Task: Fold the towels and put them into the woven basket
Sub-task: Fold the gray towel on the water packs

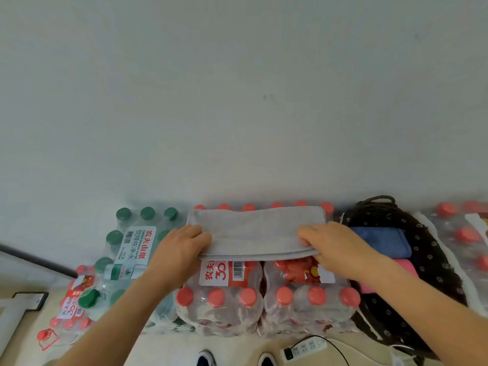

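A grey towel [253,231], folded into a long strip, lies across packs of red-capped water bottles [264,299]. My left hand [179,249] grips its near left corner, fingers curled over the top. My right hand [332,247] pinches the near edge at the right end. To the right stands the dark woven basket [427,249] with white specks. Inside it lie a folded blue towel [383,241] and a pink towel [406,268].
A pack of green-capped bottles [126,249] stands to the left, and more red-capped packs [462,233] sit at far right. A white power strip [303,348] with its cable lies on the floor near my shoes [206,359]. A plain wall rises behind everything.
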A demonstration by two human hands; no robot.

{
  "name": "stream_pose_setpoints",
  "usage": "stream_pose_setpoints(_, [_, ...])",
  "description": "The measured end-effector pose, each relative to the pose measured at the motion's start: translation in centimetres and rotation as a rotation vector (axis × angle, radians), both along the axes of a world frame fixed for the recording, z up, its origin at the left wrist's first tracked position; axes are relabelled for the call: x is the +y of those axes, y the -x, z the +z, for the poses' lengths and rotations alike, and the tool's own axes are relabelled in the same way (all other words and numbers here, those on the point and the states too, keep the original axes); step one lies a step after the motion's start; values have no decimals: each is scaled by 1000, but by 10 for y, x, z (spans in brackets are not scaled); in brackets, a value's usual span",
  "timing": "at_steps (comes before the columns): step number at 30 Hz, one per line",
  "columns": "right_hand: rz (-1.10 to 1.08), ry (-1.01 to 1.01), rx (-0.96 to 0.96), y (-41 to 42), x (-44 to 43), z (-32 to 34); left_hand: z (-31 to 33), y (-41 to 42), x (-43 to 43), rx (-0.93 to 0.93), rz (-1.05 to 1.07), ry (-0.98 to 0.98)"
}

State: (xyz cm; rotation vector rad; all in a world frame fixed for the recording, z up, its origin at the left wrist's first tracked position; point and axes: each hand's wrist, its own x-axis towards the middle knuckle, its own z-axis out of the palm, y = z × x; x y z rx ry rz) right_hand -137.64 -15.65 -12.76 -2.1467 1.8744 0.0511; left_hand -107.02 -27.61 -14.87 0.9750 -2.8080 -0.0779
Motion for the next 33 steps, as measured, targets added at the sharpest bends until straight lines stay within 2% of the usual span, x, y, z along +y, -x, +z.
stream_pose_setpoints(5, [38,-40,-70,-5,16,-22,-20,-16,12,-19,88,-133])
stream_pose_setpoints(7, [26,-128,-119,-6,16,-18,-18,-20,10,-56,136,-225])
stream_pose_setpoints(11, [-69,-303,-302,1,10,-6,7,-23,6,-162,218,-599])
stream_pose_setpoints(13, [-252,-204,-424,8,5,-7,15,-19,2,6,328,-643])
stream_pose_setpoints(16, [-582,146,-416,18,-4,-16,9,-8,-14,324,630,-437])
stream_pose_setpoints(18, [-725,143,-400,22,-12,-20,0,0,-26,370,716,-450])
stream_pose_setpoints(20, [-779,78,-432,26,-20,-26,-10,6,-36,352,753,-548])
stream_pose_setpoints(24, [-834,118,-571,26,-31,-29,-21,13,-42,413,814,-680])
stream_pose_setpoints(28, [-833,75,-532,28,-32,-21,-25,11,-42,484,834,-703])
stream_pose_setpoints(31, [-823,30,-511,31,-32,-22,-26,9,-42,597,838,-734])
stream_pose_setpoints(33, [-851,62,-597,32,-34,-25,-25,9,-40,710,852,-797])
